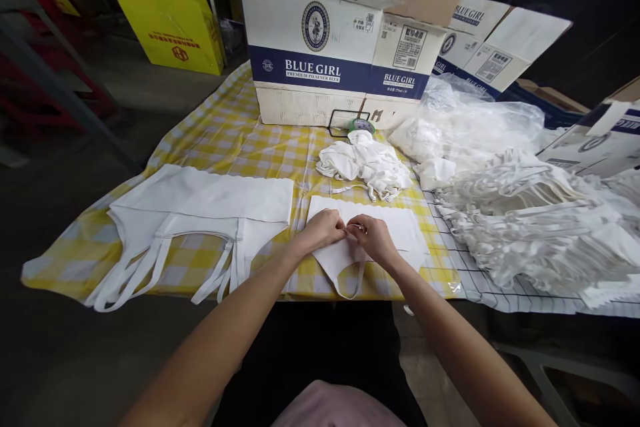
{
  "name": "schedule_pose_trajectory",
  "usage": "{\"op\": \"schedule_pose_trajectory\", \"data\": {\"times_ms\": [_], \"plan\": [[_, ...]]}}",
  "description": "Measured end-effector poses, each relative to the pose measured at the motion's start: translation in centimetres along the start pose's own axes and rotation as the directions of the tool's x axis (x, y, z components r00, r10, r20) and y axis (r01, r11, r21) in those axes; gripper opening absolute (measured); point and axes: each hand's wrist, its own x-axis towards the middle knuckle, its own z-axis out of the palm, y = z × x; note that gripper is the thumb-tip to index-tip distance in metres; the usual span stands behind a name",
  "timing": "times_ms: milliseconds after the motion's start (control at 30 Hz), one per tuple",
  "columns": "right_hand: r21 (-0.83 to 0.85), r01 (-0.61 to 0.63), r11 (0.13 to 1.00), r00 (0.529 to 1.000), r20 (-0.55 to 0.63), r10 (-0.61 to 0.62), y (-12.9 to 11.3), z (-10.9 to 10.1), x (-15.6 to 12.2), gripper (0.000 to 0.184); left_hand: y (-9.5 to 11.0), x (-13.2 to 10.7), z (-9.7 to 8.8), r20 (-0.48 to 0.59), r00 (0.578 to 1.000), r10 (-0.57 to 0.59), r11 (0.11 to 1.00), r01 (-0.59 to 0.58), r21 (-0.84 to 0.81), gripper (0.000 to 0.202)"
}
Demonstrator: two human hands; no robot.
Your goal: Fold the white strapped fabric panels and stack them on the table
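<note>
A small white garment (pixel 400 230) lies flat on the yellow checked tablecloth (pixel 225 140) near the table's front edge, its strap loop hanging over the edge. My left hand (pixel 323 228) and my right hand (pixel 373 238) meet over the garment's middle, fingers curled and pinching the white fabric between them. A flat stack of the same white garments (pixel 200 203) with long straps lies to the left of my left hand.
A crumpled heap of white garments (pixel 365 163) sits behind my hands. A large pile of white strapped garments (pixel 530 213) and a clear plastic bag (pixel 470 117) fill the right. Blue Girl cartons (pixel 320 47) stand at the back, with green tape (pixel 361 125) in front.
</note>
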Motion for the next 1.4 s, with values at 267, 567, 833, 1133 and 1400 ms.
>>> {"op": "schedule_pose_trajectory", "data": {"times_ms": [267, 567, 833, 1133, 1400], "plan": [[-0.155, 0.102, 0.983, 0.994, -0.009, -0.105, 0.2, 0.3, 0.1, 0.013, 0.5, -0.4, -0.4, -0.003, 1.000, -0.016, 1.000, 0.016, -0.024, 0.018], [-0.195, 0.198, 0.961, 0.979, -0.005, -0.203, 0.0, 0.6, 0.3, 0.013, -0.1, 0.0, 0.0, 0.001, 1.000, -0.018, 1.000, 0.018, -0.026, 0.021], [-0.249, 0.243, 0.937, 0.967, -0.015, -0.254, 0.7, 1.0, -0.3, 0.018, -0.2, 0.0, 0.1, 0.008, 1.000, -0.016, 0.999, 0.016, -0.044, 0.019], [-0.259, 0.296, 0.919, 0.950, -0.017, -0.311, 1.8, 1.5, -0.8, 0.021, -0.2, -0.1, 0.0, 0.010, 1.000, -0.012, 0.997, 0.013, -0.078, 0.022], [-0.145, 0.224, 0.964, 0.967, -0.092, -0.239, 1.6, 1.5, -1.0, 0.018, 0.3, -0.5, -0.1, -0.034, 0.999, -0.016, 0.996, 0.013, -0.087, 0.022]]}}
